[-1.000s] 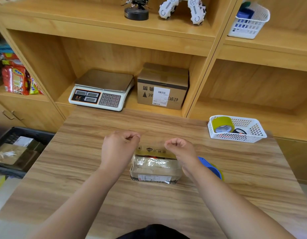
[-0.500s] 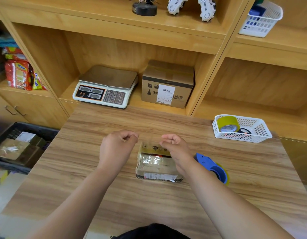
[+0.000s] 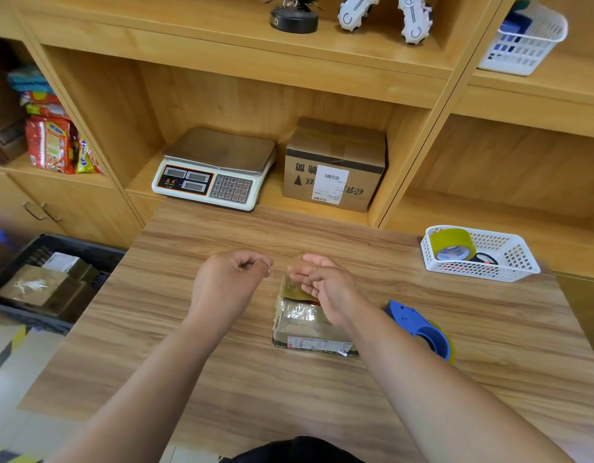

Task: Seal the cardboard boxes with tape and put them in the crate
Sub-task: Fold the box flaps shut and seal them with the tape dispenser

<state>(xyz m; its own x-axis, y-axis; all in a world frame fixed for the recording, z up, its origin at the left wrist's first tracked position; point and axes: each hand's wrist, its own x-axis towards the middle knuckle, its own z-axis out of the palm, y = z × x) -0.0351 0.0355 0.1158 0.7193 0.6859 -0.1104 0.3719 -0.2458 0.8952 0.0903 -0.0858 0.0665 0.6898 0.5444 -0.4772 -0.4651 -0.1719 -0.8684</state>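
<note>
A small cardboard box, wrapped in glossy clear tape, lies on the wooden table. Just beyond and above it, my left hand has its fingers curled, with thumb and forefinger pinched together. My right hand hovers over the box's far end with its fingers loosely curled towards the left hand. A faint strip of clear tape shows at its fingertips. A blue tape dispenser lies on the table right of the box, partly behind my right forearm. The black crate on the floor at the left holds sealed boxes.
A white basket with a yellow-green tape roll stands at the table's far right. On the shelf behind are a weighing scale and a larger cardboard box. Snack packets fill the left shelf.
My hands have come closer together above the box's far end. My right hand's fingers have loosened from a fist. The view has tilted slightly.
</note>
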